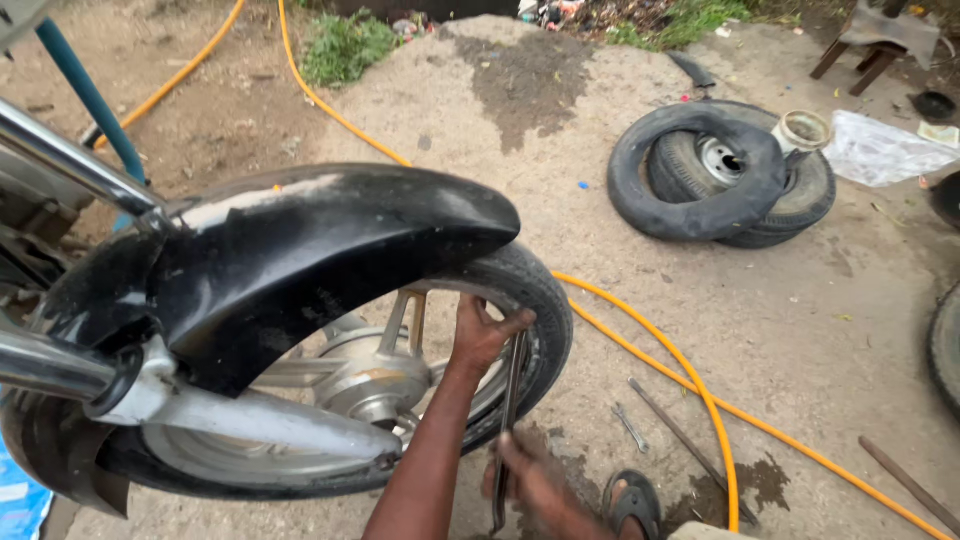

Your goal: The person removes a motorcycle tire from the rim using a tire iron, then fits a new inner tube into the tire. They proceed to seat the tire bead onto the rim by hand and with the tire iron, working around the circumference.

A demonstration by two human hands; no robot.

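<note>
The left hand point(484, 335) grips the tyre point(540, 300) of the wheel, fingers curled over its inner edge by the rim point(470, 405). The right hand point(530, 480) is closed round the lower end of a tyre lever point(512, 400), a long flat bar that stands nearly upright, its top wedged at the tyre's edge just beside the left hand. The wheel sits in a motorcycle fork point(230, 415), with a black mudguard point(300, 250) arching over it and a grey hub point(375, 385) at the centre. Below the right hand a sandalled foot point(630, 505) rests on the dirt. A yellow hose point(690, 380) curves past on the ground, near a spanner point(630, 428) and a thin rod point(685, 440). Well apart, further back, two loose tyres point(725, 175) lie stacked, a plastic sheet point(880, 150) beside them.
</note>
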